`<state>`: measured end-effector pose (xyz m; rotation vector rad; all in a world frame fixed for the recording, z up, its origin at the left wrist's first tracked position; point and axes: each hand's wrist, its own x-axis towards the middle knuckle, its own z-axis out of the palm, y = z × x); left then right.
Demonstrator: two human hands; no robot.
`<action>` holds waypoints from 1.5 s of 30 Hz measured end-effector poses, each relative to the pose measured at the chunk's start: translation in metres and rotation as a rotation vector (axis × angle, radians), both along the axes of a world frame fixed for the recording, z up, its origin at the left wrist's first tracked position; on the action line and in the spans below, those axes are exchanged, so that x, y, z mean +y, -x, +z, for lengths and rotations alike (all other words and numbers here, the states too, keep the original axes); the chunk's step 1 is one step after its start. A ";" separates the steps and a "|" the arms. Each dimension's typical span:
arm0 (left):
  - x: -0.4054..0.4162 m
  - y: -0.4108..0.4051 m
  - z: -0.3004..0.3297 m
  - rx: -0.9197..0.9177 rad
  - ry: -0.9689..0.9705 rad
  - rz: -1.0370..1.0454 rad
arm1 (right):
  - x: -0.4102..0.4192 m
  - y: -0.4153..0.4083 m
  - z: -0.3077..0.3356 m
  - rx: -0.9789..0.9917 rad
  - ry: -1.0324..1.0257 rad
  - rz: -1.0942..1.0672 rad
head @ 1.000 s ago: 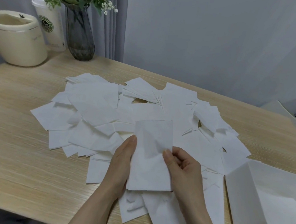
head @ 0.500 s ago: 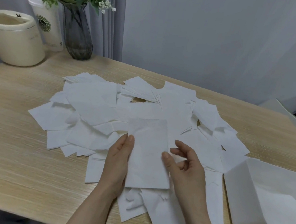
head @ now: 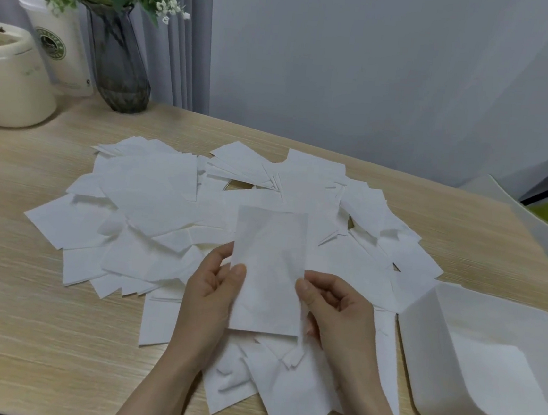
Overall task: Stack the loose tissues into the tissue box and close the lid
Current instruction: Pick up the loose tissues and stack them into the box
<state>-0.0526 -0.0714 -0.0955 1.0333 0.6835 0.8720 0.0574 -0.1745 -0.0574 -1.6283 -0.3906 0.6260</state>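
I am pinching one tissue [head: 268, 267] by its two long edges, my left hand [head: 210, 296] at its 9 o'clock, my right hand [head: 333, 308] at its 3 o'clock, thumbs on top. It is hanging above the pile [head: 164, 217]. The box [head: 426, 349] is sitting open at the pile's 4 o'clock, a tissue inside. A vase [head: 122, 69] is standing at 11 o'clock.

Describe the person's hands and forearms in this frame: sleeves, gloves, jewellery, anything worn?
Both hands are bare: no gloves on the left hand or the right hand. No rings, watch or bracelet show. Both forearms are uncovered down to the frame's bottom edge, with no sleeve in view. Fingernails look short and unpainted.
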 end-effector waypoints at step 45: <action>0.005 -0.004 -0.005 0.042 0.073 0.021 | -0.012 -0.005 0.009 0.142 -0.228 -0.260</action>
